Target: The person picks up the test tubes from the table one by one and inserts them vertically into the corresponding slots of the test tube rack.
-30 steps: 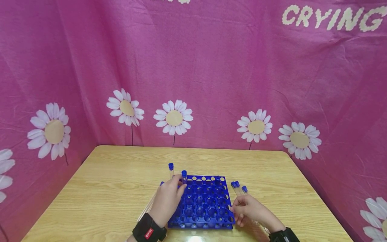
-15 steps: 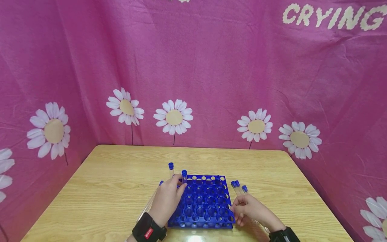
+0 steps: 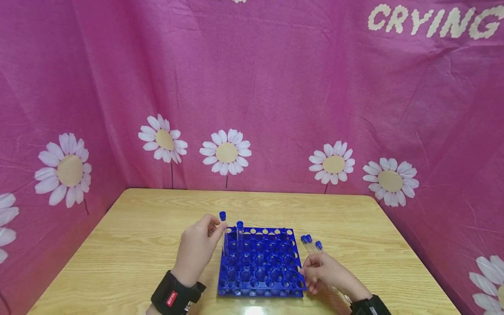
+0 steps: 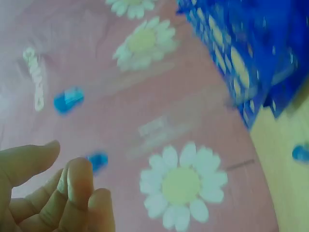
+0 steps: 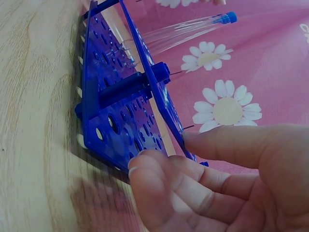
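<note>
A blue test tube rack (image 3: 261, 262) with rows of round holes stands on the table. Two clear test tubes with blue caps rise from its left back part: the outer tube (image 3: 223, 216) and the inner tube (image 3: 239, 225). My left hand (image 3: 197, 247) is beside the outer tube's upper end, fingers loosely bent. In the left wrist view, a gap shows between thumb and fingers, with one blue cap (image 4: 99, 162) just behind a fingertip. My right hand (image 3: 328, 273) pinches the rack's near right corner; in the right wrist view, its thumb (image 5: 217, 142) lies on the top plate's edge.
Three capped tubes (image 3: 309, 239) lie on the wooden table (image 3: 157, 218) right of the rack, partly hidden behind my right hand. Another blue cap (image 4: 301, 153) lies on the table in the left wrist view. A pink cloth (image 3: 267, 87) with daisies hangs around the table.
My left hand has let go of the inner tube and moved left to the outer tube. The inner tube stays standing in the rack. My right hand has stayed put.
</note>
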`<state>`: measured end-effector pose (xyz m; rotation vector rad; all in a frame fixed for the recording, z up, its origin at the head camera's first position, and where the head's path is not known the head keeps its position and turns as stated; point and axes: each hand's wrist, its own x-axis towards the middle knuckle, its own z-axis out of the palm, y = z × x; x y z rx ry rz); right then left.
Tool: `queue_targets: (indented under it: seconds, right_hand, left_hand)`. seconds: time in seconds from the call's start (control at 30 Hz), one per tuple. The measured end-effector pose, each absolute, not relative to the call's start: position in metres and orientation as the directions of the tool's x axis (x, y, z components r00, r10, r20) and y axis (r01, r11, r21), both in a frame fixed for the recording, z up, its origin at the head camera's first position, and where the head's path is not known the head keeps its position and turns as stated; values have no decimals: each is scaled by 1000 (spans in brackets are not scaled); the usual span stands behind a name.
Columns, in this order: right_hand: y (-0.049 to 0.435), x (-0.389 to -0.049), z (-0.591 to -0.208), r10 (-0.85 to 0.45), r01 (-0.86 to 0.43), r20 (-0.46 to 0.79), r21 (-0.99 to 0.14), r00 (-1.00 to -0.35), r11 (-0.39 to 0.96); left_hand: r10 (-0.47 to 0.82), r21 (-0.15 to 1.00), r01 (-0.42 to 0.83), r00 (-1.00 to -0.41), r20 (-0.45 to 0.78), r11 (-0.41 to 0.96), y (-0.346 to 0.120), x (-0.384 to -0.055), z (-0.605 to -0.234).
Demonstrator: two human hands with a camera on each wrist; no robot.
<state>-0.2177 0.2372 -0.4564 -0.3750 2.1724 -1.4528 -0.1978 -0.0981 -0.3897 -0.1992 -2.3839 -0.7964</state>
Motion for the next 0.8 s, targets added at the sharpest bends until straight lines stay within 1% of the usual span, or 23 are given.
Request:
queue_targets:
  seconds: [0.07, 0.17, 0.33, 0.43, 0.5, 0.63, 0.8]
  right_hand:
    - [237, -218, -457, -485, 44, -246, -919, -839, 391]
    - [237, -218, -457, -485, 43, -245, -920, -840, 391]
    - [238, -218, -457, -486, 35, -240, -919, -841, 392]
    - [238, -218, -458, -484, 33, -236, -919, -842, 392]
    - [238, -218, -458, -483, 34, -237, -920, -843, 391]
    - [238, -218, -458, -485, 36, -238, -920, -841, 389]
    - [238, -218, -458, -482, 40, -241, -920, -842, 390]
  left_hand:
    - [-81, 516, 291, -808, 583, 806, -108, -201, -388]
    - [-121, 560, 223, -851, 511, 798, -123, -207, -386]
    - [-133, 606, 73, -948, 288, 792, -143, -217, -393]
    - [-106, 590, 11, -981, 163, 808, -151, -225, -404]
    - [-84, 571, -16, -992, 92, 821, -154, -231, -414]
    - [-56, 525, -51, -998, -6, 849, -157, -237, -430]
    - [-41, 506, -71, -997, -71, 859, -157, -238, -442]
